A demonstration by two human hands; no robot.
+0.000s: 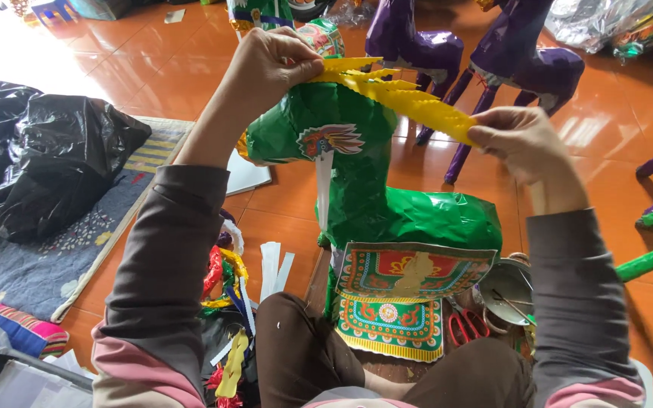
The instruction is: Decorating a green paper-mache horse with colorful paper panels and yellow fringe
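Two hands work one yellow fringe strip point(402, 97) across the upper middle of the frame: the left hand point(270, 64) pinches its end down on the green paper horse point(372, 174) at the head, the right hand point(527, 143) grips the other end, pulled taut. Body wrapped, printed saddle cloth point(410, 273) already on; the mane looks only begun. Purple horses point(493, 53) wait at upper right, scissors point(466, 329) and a metal bowl point(504, 287) at lower right.

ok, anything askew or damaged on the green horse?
Nothing damaged. The yellow fringe strip isn't attached along the green paper horse: left hand pins one end at the head, right hand holds the other end off the body.
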